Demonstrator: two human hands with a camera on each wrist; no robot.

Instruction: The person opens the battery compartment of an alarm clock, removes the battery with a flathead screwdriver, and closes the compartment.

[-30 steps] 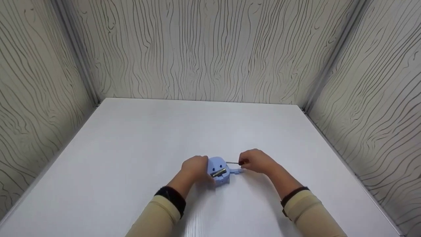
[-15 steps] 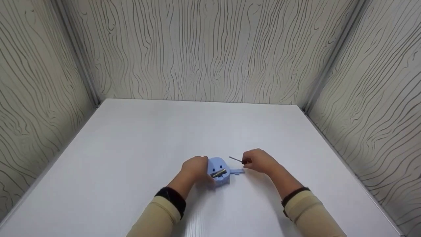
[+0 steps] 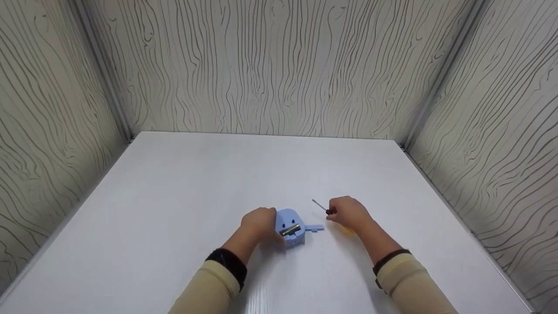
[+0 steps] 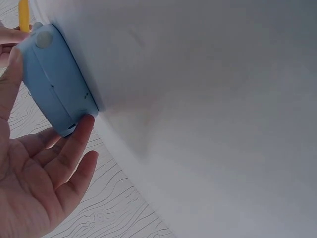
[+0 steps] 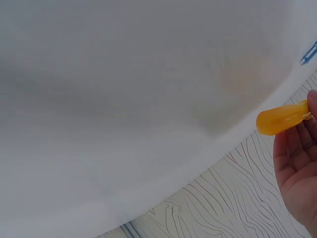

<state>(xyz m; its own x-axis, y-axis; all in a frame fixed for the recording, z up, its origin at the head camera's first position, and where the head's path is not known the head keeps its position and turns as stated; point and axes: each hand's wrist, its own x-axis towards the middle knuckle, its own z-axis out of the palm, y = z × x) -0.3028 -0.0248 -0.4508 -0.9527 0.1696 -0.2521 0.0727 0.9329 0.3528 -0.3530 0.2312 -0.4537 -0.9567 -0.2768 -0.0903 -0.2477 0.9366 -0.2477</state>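
My left hand [image 3: 259, 222] grips the side of a small light-blue plastic device [image 3: 285, 214] with rounded corners. In the left wrist view, thumb and fingers span the edges of the device [image 4: 57, 82]. A battery-like cylinder [image 3: 290, 229] shows in its upper face, below two dark dots. From its right side sticks a narrow blue flap [image 3: 314, 227]. To the right, my right hand [image 3: 351, 213] pinches a screwdriver [image 3: 320, 206], its thin metal shaft angled up and left, apart from the device. The screwdriver's yellow handle [image 5: 280, 120] shows best in the right wrist view.
Both hands work over a white tabletop [image 3: 196, 174], toward its front. Wood-grain panels stand around it: a back wall [image 3: 261, 65], a left wall [image 3: 39, 131] and a right wall [image 3: 501, 131].
My right hand has drawn the screwdriver rightward, away from the device, and its shaft has swung from nearly level to pointing up and left. The left hand and device stay in place.
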